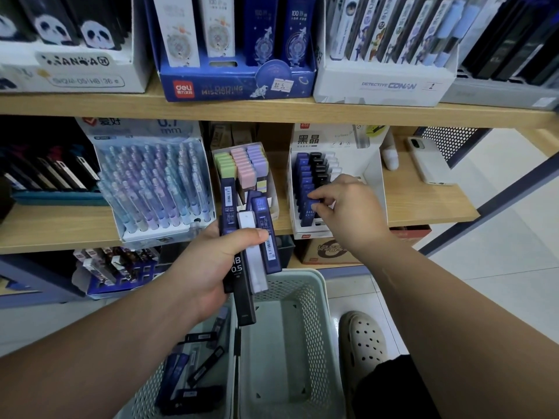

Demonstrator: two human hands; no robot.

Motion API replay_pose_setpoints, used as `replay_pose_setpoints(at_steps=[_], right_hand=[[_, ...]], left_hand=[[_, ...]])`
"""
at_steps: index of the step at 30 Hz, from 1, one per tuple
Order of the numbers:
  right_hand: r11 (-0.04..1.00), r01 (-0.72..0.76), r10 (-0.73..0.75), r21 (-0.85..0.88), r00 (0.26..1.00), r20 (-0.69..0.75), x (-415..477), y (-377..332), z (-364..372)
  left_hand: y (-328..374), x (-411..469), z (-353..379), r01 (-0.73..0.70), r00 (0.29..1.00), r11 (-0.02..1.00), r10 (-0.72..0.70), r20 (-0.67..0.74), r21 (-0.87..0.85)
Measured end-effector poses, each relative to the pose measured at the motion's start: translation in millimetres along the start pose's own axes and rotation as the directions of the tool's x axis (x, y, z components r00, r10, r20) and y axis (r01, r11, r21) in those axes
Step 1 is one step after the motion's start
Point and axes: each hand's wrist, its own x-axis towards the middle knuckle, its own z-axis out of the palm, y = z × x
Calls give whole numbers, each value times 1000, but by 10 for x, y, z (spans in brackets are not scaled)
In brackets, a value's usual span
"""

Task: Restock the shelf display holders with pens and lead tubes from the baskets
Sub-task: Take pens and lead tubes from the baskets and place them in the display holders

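In the head view, the left hand (pixel 208 267), at the centre of the frame, has its fingers and thumb curled round a fanned bunch of lead tubes (pixel 257 267): dark blue ones, a white one and a black one marked HB 0.5, their lower ends hanging over the baskets. To the right of centre, the right hand (pixel 348 207) reaches into a white display holder (pixel 372 176) on the middle wooden shelf (pixel 423 204); its thumb and forefinger pinch the cap of a blue tube (pixel 314 204) at the front of the holder's blue row, the other fingers loosely bent beside it. A black row and a white row stand just to the right of the blue one. At the bottom of the frame two pale mesh baskets sit side by side on the floor; the left basket (pixel 148 394) holds more loose tubes (pixel 193 376), mostly dark, and the right basket (pixel 314 297) touches it. Left of the display holder stand a box of pastel-capped tubes (pixel 242 164) and a tray of pens (pixel 154 182). A white phone (pixel 428 161) lies at the right end of the shelf, and a pale clog (pixel 363 343) shows at the lower right
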Motion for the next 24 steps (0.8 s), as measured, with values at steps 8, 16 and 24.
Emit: replay_pose_setpoints(at_steps=[8, 16, 24], right_hand=[[828, -505, 533, 245, 844, -59, 92, 368, -191], [551, -758, 699, 348, 647, 305, -31, 585, -164], [807, -570, 565, 156, 821, 79, -54, 420, -383]], left_hand=[[-22, 39, 16, 4, 1000, 1000, -5, 11, 14], [-41, 101, 117, 27, 1000, 999, -27, 1, -41], [-101, 181, 249, 31, 999, 999, -31, 41, -21]])
